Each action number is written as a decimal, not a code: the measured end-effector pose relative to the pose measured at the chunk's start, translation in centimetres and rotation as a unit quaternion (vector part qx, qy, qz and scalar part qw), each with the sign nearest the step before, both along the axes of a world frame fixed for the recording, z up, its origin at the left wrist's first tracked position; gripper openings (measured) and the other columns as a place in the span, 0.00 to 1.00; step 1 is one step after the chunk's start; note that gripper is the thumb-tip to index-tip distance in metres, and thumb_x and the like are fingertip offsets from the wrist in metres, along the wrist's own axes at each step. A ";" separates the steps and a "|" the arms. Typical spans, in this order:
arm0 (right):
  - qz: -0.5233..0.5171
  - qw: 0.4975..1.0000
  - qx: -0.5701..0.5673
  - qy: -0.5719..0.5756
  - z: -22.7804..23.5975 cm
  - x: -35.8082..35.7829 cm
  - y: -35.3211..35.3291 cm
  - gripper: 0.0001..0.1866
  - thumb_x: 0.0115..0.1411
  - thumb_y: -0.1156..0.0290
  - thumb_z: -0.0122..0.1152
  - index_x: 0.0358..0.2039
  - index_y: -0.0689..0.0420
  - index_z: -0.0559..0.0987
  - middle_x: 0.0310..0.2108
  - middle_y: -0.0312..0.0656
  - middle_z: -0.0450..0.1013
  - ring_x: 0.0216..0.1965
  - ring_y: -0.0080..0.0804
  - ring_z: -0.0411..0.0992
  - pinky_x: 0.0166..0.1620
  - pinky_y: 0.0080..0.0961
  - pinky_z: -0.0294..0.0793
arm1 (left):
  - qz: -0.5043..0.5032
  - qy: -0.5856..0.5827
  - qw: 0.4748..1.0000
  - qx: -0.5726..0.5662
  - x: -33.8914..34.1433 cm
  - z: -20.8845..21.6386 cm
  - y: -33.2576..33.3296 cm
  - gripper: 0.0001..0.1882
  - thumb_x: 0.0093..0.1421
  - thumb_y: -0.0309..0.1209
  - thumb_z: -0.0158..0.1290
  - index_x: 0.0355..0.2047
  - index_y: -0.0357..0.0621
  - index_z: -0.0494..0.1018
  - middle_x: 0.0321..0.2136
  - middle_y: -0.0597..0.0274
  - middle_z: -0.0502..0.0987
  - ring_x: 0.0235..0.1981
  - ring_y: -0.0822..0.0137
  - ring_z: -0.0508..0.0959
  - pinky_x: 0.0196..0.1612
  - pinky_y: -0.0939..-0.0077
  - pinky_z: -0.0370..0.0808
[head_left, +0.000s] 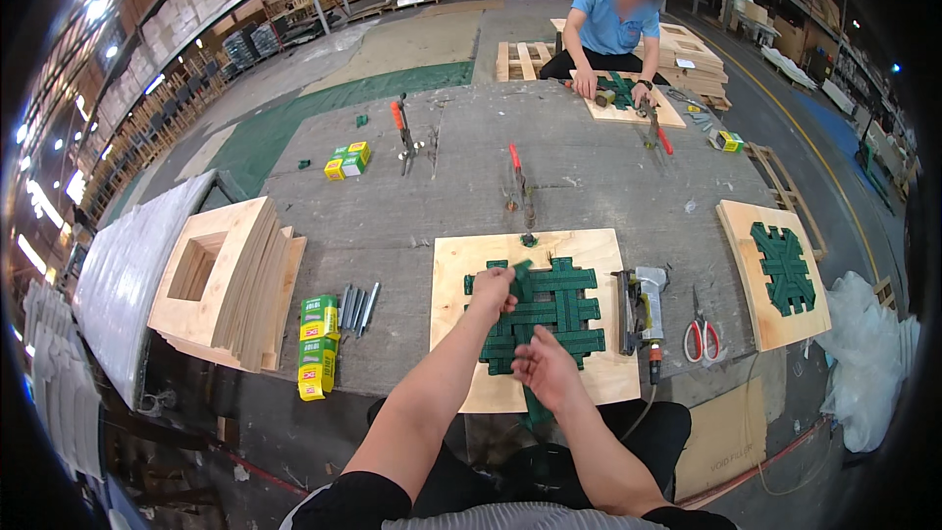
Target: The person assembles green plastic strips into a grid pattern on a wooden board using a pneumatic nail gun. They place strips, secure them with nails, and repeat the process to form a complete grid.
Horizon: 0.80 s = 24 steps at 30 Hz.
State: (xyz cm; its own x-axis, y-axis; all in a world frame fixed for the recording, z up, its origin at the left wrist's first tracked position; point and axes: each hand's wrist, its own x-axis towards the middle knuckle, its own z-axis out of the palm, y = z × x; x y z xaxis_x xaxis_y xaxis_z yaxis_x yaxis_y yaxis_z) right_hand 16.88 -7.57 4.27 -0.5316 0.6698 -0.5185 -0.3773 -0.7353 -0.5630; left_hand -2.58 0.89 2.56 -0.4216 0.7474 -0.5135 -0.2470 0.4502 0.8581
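In front of me a square plywood board (613,373) lies on the table, with green webbing straps (571,306) woven crosswise over its middle. My left hand (491,291) is closed on the end of a loose green webbing strap (523,280), raised above the weave near its far left part. Lower down, my right hand (548,369) hovers over the near part of the weave, fingers loosely curled and apart, with nothing visible in it. Beneath it, a strap end (535,406) hangs over the board's near edge.
Right of the board lie a staple gun (650,299) with a hose and red-handled scissors (703,338). Staple boxes (318,345), staple strips (359,308) and stacked wooden frames (221,285) are at left. A finished-looking webbed board (782,270) lies right. A co-worker (613,29) sits across the table.
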 end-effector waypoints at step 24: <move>0.150 0.972 0.116 -0.139 -1.7 5.5 -4.9 0.25 0.70 0.71 0.59 0.65 0.62 0.67 0.40 0.43 0.77 0.32 0.29 0.79 0.34 0.24 0.78 | -0.131 0.092 0.987 0.034 0.6 2.0 2.2 0.13 0.65 0.30 0.61 0.46 0.36 0.79 0.29 0.63 0.80 0.19 0.72 0.76 0.23 0.76 0.76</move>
